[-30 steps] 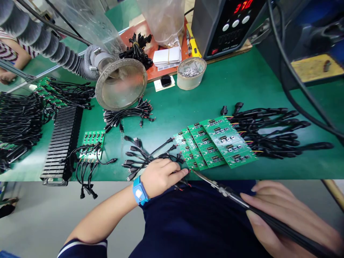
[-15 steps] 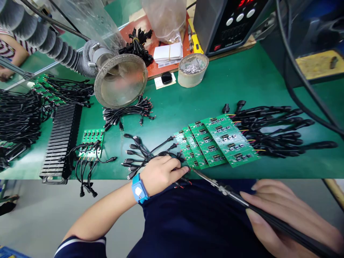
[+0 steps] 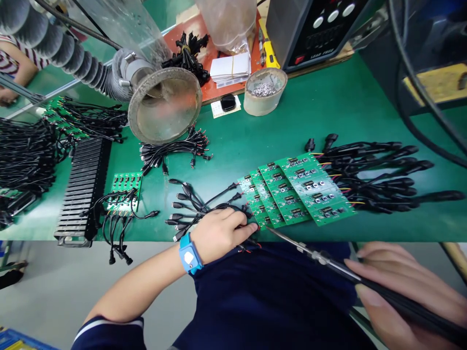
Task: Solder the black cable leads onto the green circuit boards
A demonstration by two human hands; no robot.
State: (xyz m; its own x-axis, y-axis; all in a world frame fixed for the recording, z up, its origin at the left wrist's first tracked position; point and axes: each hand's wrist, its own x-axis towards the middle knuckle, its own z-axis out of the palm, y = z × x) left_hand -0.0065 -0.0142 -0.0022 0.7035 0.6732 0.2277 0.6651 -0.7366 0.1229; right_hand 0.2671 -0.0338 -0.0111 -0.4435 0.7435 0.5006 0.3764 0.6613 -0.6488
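My left hand point(image 3: 221, 232), in a blue wrist strap point(image 3: 190, 254), pinches a black cable beside the lower left corner of the overlapping green circuit boards point(image 3: 260, 206). Its fingertips hide most of that cable. Under and around the hand lie more black cables point(image 3: 188, 206) with plugs at their left ends and red wire ends. My right hand point(image 3: 404, 291) grips a soldering iron point(image 3: 324, 260) by its black handle. The iron's tip is by the lower edge of the leftmost boards, a little right of my left fingertips. Black connector leads point(image 3: 386, 175) run from the boards' right side.
A fume extraction hood point(image 3: 166, 107) hangs at left over a cable bundle point(image 3: 178, 148). A black slotted rack point(image 3: 83, 189) and another wired board point(image 3: 124, 192) lie further left. Behind are a tub of solder bits point(image 3: 265, 92) and a soldering station point(image 3: 314, 34). Someone's arm point(image 3: 22, 68) shows far left.
The soldering iron and my right hand have shifted to the right, the tip moving slightly away from my left fingertips. My left hand keeps its pinch. The view has shifted slightly.
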